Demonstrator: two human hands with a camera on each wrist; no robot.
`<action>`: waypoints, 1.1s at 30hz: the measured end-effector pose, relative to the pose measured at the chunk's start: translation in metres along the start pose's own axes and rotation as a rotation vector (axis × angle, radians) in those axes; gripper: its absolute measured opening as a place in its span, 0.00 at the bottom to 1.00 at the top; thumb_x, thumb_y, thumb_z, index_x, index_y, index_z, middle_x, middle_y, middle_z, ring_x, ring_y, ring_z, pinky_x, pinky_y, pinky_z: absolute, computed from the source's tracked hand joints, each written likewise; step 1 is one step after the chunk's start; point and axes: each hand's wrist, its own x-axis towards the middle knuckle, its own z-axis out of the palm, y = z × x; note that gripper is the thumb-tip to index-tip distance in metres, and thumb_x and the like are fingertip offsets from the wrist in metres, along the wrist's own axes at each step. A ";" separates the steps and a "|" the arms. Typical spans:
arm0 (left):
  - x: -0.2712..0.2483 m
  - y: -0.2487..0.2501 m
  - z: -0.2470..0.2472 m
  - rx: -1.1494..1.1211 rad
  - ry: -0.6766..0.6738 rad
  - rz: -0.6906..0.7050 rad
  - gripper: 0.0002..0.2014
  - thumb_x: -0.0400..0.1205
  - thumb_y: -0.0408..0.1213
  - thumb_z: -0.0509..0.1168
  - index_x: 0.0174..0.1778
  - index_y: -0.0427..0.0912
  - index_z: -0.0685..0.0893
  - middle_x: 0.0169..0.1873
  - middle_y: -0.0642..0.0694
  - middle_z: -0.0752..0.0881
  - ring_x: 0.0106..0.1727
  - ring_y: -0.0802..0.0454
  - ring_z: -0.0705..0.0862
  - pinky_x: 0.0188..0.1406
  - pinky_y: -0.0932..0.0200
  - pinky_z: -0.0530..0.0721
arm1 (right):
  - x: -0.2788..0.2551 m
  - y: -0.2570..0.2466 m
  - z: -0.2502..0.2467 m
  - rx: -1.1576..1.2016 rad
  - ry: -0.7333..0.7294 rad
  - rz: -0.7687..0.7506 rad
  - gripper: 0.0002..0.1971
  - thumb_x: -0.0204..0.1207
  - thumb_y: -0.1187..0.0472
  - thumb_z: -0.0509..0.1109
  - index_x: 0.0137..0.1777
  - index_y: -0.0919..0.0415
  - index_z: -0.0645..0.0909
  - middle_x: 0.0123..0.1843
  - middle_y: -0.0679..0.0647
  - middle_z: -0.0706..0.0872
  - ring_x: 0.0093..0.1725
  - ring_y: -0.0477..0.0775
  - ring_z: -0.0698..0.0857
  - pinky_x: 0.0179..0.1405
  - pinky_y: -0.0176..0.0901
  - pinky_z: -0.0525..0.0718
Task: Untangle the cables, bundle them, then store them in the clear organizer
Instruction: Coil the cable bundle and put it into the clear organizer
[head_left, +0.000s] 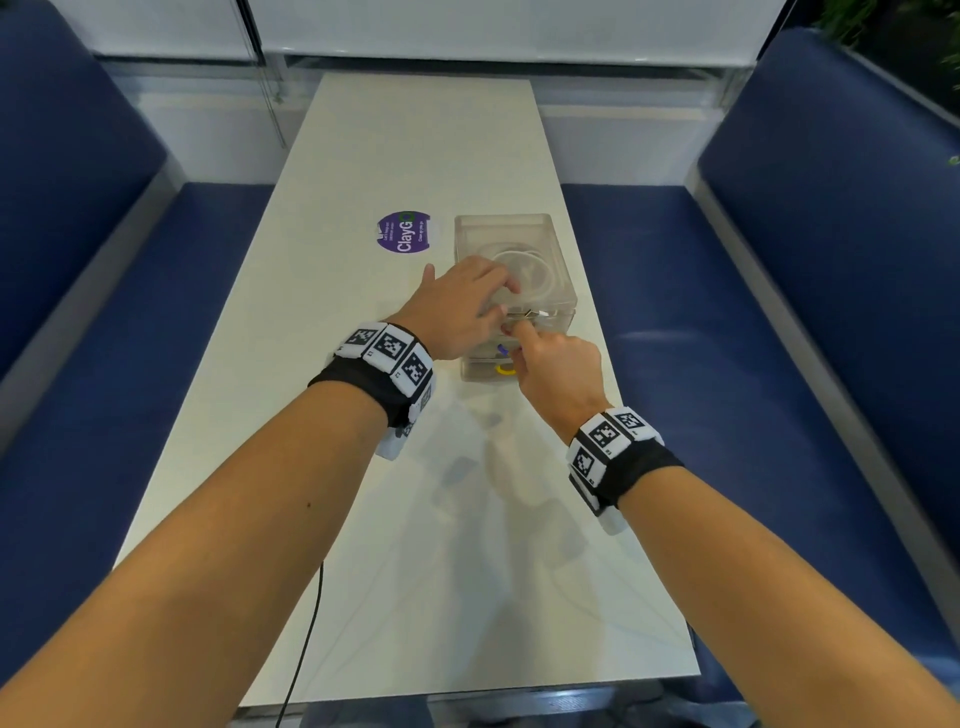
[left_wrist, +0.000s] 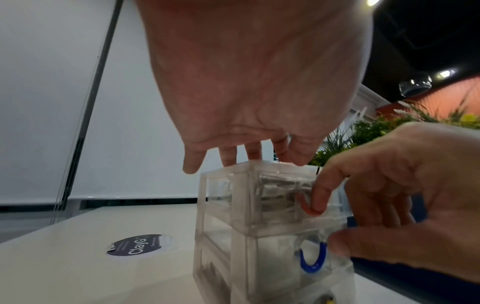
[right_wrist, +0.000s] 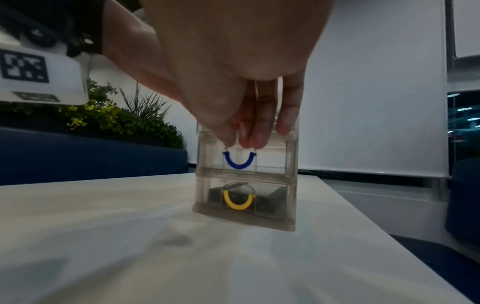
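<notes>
I was working at a long white table (head_left: 363, 156) set between two blue padded benches (head_left: 78, 218), with white blinds beyond its far end. The clear plastic three-drawer organizer (head_left: 563, 270) stood upright under my hands, its long axis running away from me and its drawer fronts facing me. My left hand (head_left: 457, 306) lay on its top, fingers straight. My right hand (head_left: 558, 371), just below at the front, pressed the top drawer (left_wrist: 280, 195), fingers bent, above the blue handle (right_wrist: 239, 161). A coiled white cable (head_left: 524, 270) showed through the top.

White table (head_left: 415, 156) between 2 blue benches (head_left: 831, 208), white blinds (head_left: 467, 26) behind, plants (right_wrist: 116, 119)
</notes>
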 end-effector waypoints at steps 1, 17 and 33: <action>-0.001 -0.001 0.001 0.025 -0.007 0.018 0.18 0.90 0.44 0.56 0.76 0.52 0.73 0.77 0.50 0.72 0.79 0.49 0.69 0.79 0.25 0.57 | 0.001 -0.001 -0.001 -0.014 0.004 0.001 0.14 0.63 0.63 0.84 0.48 0.59 0.87 0.27 0.54 0.87 0.18 0.62 0.82 0.23 0.36 0.62; 0.002 -0.003 -0.002 -0.033 -0.036 -0.037 0.22 0.93 0.48 0.44 0.79 0.56 0.76 0.80 0.55 0.70 0.83 0.55 0.65 0.81 0.24 0.49 | -0.016 0.013 0.015 0.022 0.432 -0.202 0.03 0.80 0.63 0.74 0.48 0.61 0.88 0.58 0.58 0.89 0.51 0.62 0.85 0.47 0.51 0.78; 0.003 -0.006 -0.001 -0.154 -0.026 -0.046 0.21 0.93 0.46 0.47 0.76 0.55 0.80 0.79 0.53 0.71 0.83 0.53 0.66 0.82 0.24 0.44 | 0.009 0.022 -0.003 0.184 0.484 -0.153 0.06 0.71 0.68 0.80 0.35 0.63 0.86 0.51 0.58 0.88 0.47 0.62 0.84 0.36 0.48 0.83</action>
